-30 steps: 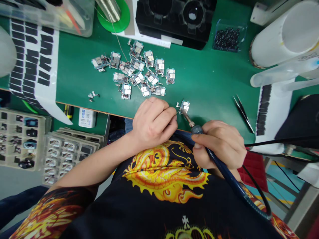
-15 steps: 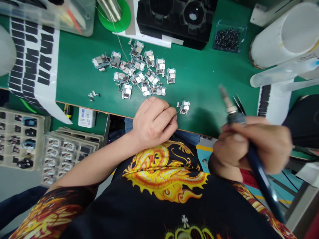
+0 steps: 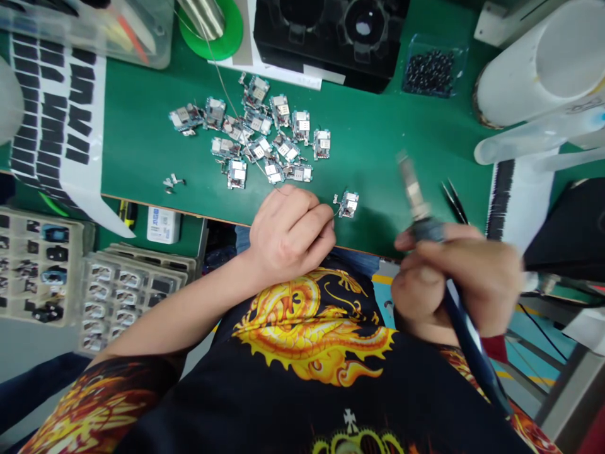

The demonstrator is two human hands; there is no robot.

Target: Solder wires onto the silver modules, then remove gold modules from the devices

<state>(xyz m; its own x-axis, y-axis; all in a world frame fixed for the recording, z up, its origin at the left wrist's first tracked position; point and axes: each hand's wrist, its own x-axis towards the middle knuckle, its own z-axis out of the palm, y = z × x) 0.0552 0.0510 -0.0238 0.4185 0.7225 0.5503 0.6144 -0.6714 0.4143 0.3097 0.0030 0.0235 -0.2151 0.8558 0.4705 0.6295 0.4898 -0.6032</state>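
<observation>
My left hand [image 3: 293, 236] is closed at the bench's front edge. Thin solder wire [image 3: 227, 91] runs down from a spool [image 3: 208, 28] into this fist, and a short end shows at the fingertips. Just right of those fingertips lies a single small circuit board [image 3: 349, 204] with a tiny part beside it. My right hand [image 3: 458, 277] grips a soldering iron [image 3: 416, 195], its tip blurred and raised, pointing up and away over the mat. Several similar circuit boards [image 3: 259, 149] lie in a loose group beyond my left hand.
Tweezers [image 3: 454, 200] lie beyond my right hand. A clear box of small black parts [image 3: 431, 72], a black holder [image 3: 331, 38] and a white cylinder [image 3: 505, 82] stand at the back. Left are a sheet of black pieces [image 3: 87, 126], small metal bits [image 3: 173, 181] and parts trays [image 3: 113, 296].
My right hand has moved left with the soldering iron, nearer the single board, uncovering more of the tweezers. My left hand keeps its hold on the wire; the view has shifted slightly.
</observation>
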